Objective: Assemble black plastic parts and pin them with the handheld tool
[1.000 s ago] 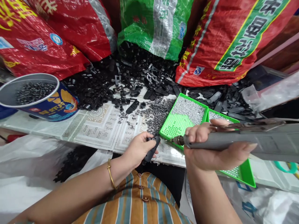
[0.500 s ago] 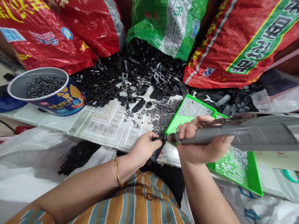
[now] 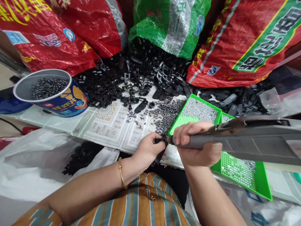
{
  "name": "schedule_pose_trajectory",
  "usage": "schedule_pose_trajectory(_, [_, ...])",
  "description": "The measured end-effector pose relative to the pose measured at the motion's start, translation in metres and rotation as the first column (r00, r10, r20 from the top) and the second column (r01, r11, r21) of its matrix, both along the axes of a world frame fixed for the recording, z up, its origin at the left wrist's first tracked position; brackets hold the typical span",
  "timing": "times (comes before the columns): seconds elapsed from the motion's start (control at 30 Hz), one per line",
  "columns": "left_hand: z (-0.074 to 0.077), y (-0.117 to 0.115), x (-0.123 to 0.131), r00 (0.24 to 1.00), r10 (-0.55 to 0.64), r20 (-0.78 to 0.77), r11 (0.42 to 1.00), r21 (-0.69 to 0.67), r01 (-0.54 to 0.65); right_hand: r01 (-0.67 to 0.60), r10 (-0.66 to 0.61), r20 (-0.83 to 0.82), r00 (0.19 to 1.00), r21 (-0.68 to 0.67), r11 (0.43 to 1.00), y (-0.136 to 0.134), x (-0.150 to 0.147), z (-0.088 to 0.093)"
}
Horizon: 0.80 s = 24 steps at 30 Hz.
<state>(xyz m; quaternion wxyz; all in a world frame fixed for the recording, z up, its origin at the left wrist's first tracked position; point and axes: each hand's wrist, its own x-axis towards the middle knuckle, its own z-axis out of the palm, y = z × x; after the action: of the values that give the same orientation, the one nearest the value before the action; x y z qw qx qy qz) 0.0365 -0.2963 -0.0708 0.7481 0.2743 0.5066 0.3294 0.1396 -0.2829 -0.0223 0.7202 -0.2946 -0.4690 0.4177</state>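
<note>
My left hand [image 3: 148, 150] pinches a black plastic part [image 3: 161, 153] over the table's front edge; the fingers hide much of it. Wrapped round the front of a grey power screwdriver [image 3: 209, 138] is my right hand [image 3: 196, 142], thumb along its near side. The screwdriver lies level, its tip pointing left and meeting the top of the black part. Just behind both hands, small dark screws [image 3: 164, 117] lie in a loose pile. A green perforated tray [image 3: 182, 123] with silvery screws is beyond my right hand.
Loose black plastic parts [image 3: 131, 81] are heaped at the back, below red [image 3: 63, 34] and green [image 3: 150, 28] sacks. A blue tub [image 3: 70, 103] of small pieces stands left. Another green tray [image 3: 263, 182] sits right, under the screwdriver. White plastic sheeting [image 3: 30, 163] hangs at front left.
The screwdriver's rear end has swung lower in view, and my right thumb has curled closer onto its body. The black part stays in my left hand. The whole view has shifted slightly.
</note>
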Motion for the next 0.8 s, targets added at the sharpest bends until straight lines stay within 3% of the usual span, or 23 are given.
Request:
schedule_pose_trajectory(0.3, [-0.001, 0.001, 0.000, 1.000, -0.029, 0.011, 1.000, -0.009, 0.029, 0.010, -0.010, 0.015, 1.000, -0.003, 1.000, -0.003, -0.002, -0.002])
schedule_pose_trajectory(0.4, [0.000, 0.005, -0.004, 0.997, -0.077, -0.029, 0.996, 0.039, 0.078, 0.081, -0.081, 0.008, 0.997, -0.012, 0.997, -0.007, 0.003, 0.012])
schedule_pose_trajectory(0.5, [0.001, 0.011, -0.009, 0.996, -0.084, -0.042, 0.992, 0.094, 0.088, 0.241, -0.242, 0.029, 0.970, 0.025, 0.970, -0.013, 0.010, 0.024])
schedule_pose_trajectory(0.57, [0.004, 0.014, -0.012, 0.996, -0.080, 0.030, 0.990, 0.118, 0.076, 0.345, -0.338, 0.097, 0.936, -0.061, 0.937, -0.016, 0.016, 0.024])
schedule_pose_trajectory(0.63, [0.011, 0.017, -0.013, 0.987, -0.074, 0.141, 0.988, 0.144, 0.053, 0.406, -0.351, 0.244, 0.904, -0.231, 0.884, -0.017, 0.021, 0.017])
schedule_pose_trajectory(0.73, [0.025, 0.020, -0.011, 0.960, -0.104, 0.258, 0.981, 0.187, 0.056, 0.457, -0.239, 0.489, 0.839, -0.393, 0.798, -0.016, 0.028, 0.004])
schedule_pose_trajectory(0.8, [0.034, 0.022, -0.009, 0.952, -0.126, 0.279, 0.971, 0.233, 0.060, 0.445, -0.158, 0.556, 0.816, -0.429, 0.786, -0.016, 0.030, 0.000])
